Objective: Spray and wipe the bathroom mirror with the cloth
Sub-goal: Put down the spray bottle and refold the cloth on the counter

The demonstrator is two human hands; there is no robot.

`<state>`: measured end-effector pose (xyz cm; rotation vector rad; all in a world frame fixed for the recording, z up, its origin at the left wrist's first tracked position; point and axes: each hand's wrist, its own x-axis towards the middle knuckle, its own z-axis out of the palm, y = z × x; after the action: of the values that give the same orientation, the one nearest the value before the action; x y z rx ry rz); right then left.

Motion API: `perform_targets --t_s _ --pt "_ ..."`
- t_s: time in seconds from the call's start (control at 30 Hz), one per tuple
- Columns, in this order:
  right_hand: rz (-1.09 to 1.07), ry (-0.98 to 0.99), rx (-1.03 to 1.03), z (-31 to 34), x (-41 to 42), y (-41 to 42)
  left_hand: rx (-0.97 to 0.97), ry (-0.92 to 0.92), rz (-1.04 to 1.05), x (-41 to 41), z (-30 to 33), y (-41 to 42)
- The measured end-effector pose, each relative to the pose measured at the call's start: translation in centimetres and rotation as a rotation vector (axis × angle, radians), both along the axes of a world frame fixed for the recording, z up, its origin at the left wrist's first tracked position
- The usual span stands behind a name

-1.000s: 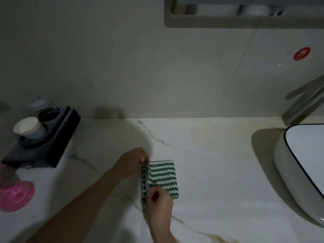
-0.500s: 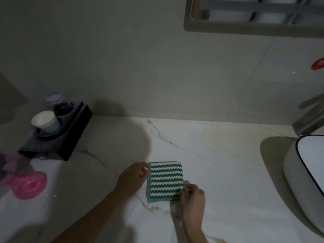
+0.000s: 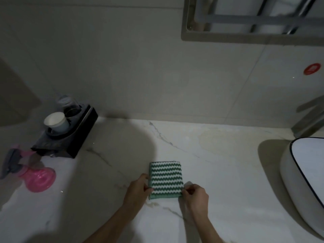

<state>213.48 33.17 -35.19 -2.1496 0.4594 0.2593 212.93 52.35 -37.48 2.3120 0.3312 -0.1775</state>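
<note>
A folded green-and-white zigzag cloth [image 3: 165,179] lies flat on the marble counter [image 3: 219,163]. My left hand [image 3: 137,189] pinches its near left corner. My right hand [image 3: 195,196] pinches its near right corner. A pink spray bottle [image 3: 36,178] with a grey trigger head stands at the far left of the counter, apart from both hands. The lower edge of the mirror frame [image 3: 245,36] shows at the top right, above the tiled wall.
A black holder [image 3: 70,139] with a white paper cup [image 3: 55,121] and a clear cup sits against the wall at the left. A white basin [image 3: 305,181] stands at the right with a tap [image 3: 310,118] behind it. A red sticker [image 3: 312,68] marks the wall.
The cloth has been folded over to the right and now lies squared up. My right hand moved from its left edge to the near right corner; my left hand slid down to the near left corner.
</note>
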Motion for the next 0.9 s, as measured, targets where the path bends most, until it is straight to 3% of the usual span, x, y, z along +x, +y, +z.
perform_targets --t_s 0.2,0.47,0.63,0.77,0.9 --pt "0.049 -0.016 -0.042 -0.3 -0.1 -0.1 0.172 -0.039 0.021 -1.0 -1.0 -1.3" --pt "0.119 0.095 -0.068 -0.8 0.9 0.5 0.07 0.048 0.207 -2.1 -0.7 -3.5" --pt "0.066 0.191 0.22 -0.2 2.0 0.1 -0.002 0.216 0.274 -1.3 0.8 -3.3" --pt "-0.076 0.335 0.637 0.7 2.7 -0.7 -0.131 0.223 0.324 -1.4 1.5 -3.4" --pt "-0.133 0.387 0.848 1.4 3.0 -1.1 -0.237 0.206 0.329 -1.8 1.6 -3.7"
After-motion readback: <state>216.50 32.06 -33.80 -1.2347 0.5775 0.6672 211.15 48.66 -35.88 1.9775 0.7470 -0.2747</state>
